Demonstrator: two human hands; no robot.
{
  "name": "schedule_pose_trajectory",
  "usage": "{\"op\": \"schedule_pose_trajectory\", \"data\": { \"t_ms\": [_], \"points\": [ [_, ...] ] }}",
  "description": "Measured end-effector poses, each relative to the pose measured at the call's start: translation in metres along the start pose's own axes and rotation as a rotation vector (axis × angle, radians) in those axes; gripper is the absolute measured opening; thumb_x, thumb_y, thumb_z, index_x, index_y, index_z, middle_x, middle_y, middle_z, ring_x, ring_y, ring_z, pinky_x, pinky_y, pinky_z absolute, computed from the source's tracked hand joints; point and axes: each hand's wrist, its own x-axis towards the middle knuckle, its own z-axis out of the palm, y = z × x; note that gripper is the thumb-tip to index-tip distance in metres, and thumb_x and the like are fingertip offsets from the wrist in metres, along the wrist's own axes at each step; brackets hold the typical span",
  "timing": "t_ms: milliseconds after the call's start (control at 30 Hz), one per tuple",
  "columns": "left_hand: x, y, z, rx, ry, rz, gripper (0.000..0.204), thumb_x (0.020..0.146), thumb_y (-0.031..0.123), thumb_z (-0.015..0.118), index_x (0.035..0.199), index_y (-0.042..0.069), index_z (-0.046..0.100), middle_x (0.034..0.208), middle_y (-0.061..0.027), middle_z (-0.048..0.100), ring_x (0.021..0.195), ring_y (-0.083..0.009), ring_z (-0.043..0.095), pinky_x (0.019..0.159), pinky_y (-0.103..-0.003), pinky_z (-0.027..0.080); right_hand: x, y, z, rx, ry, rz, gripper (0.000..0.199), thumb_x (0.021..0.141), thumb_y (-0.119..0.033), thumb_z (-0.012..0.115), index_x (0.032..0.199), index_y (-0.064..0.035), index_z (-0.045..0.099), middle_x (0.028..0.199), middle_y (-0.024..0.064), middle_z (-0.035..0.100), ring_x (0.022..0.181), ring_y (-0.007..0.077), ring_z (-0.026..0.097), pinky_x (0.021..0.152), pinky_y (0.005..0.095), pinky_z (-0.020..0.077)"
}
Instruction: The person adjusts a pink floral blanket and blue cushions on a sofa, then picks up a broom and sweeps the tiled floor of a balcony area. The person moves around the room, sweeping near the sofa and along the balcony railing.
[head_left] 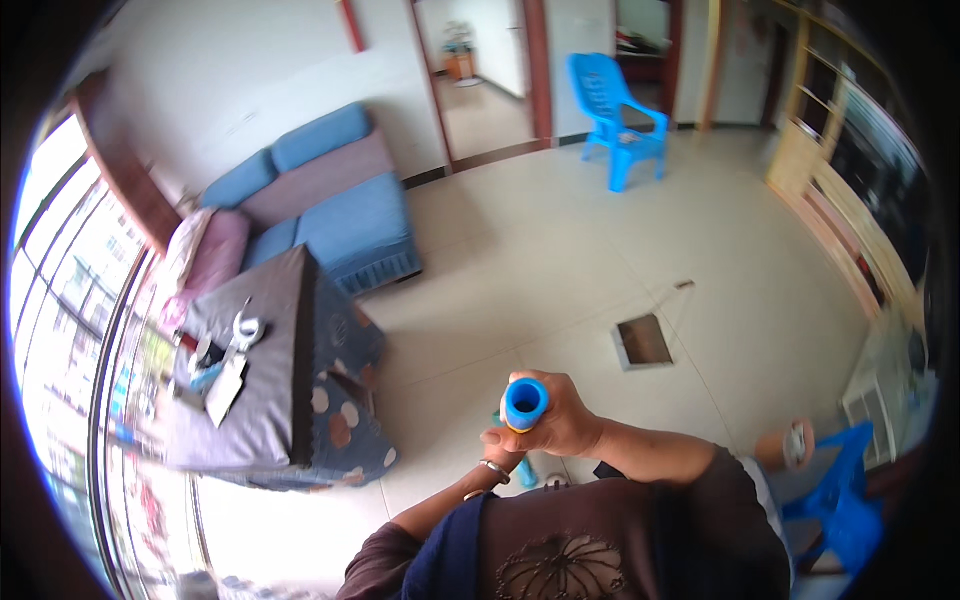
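A pole with a hollow blue end (526, 402) points up toward me, in front of my body. My right hand (565, 415) is wrapped around it just below the open end, where a bit of yellow shows. Lower down, my left hand (503, 448), with bracelets at the wrist, is closed on the same pole. Teal parts show beside and beneath the left hand. The pole's far end is hidden by my hands and body, so I cannot tell what tool it is.
A cloth-covered table (250, 380) with tape and small items stands left by the window. Beyond it is a blue sofa (355, 225). A blue plastic chair (615, 120) stands far off. A square dustpan-like thing (643, 342) lies on the tiles. Another blue chair (840, 490) is at right.
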Motion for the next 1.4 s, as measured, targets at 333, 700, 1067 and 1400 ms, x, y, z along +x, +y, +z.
{"op": "schedule_pose_trajectory", "data": {
  "t_ms": [333,700,1067,1400],
  "points": [
    [-0.087,-0.056,-0.137,-0.173,0.646,-0.616,0.032,0.08,0.034,0.066,0.072,0.004,0.058,0.056,-0.0068,0.054,0.054,-0.0186,0.057,0.054,-0.033,0.048,0.067,0.073,0.102,0.637,-0.574,0.319,0.034,0.085,-0.035,0.062,0.101,-0.0059,0.053,0.069,-0.002,0.046,0.056,0.0045,0.04,0.053,0.0194,0.0354],
    [-0.293,-0.068,-0.219,-0.7,1.516,-0.65,0.02,0.085,0.02,0.061,0.082,0.001,0.057,0.078,-0.0104,0.064,0.044,-0.0129,0.056,0.038,-0.026,0.051,0.001,0.196,0.321,0.693,-0.364,1.55,0.006,0.088,-0.005,0.045,0.086,-0.0014,0.049,0.081,0.0097,0.051,0.067,0.018,0.049,0.055,0.0276,0.0421],
    [-0.426,-0.149,-0.354,-0.626,1.72,-0.556,0.018,0.087,0.021,0.06,0.08,0.004,0.056,0.075,-0.0065,0.063,0.041,-0.0096,0.054,0.032,-0.023,0.046,0.043,0.113,0.554,0.863,-0.897,1.479,0.023,0.089,0.007,0.032,0.112,0.0088,0.036,0.111,0.0216,0.045,0.103,0.0301,0.054,0.091,0.0353,0.0505],
    [-0.45,-0.288,-0.496,-0.611,1.886,-0.548,0.016,0.087,0.019,0.06,0.082,0.004,0.055,0.081,-0.0105,0.062,0.046,-0.0102,0.055,0.037,-0.023,0.049,0.13,0.103,0.74,1.193,-1.181,1.528,0.048,0.099,-0.025,0.027,0.128,0.0136,0.027,0.127,0.026,0.038,0.119,0.0323,0.042,0.104,0.0397,0.0372]
  ]
}}
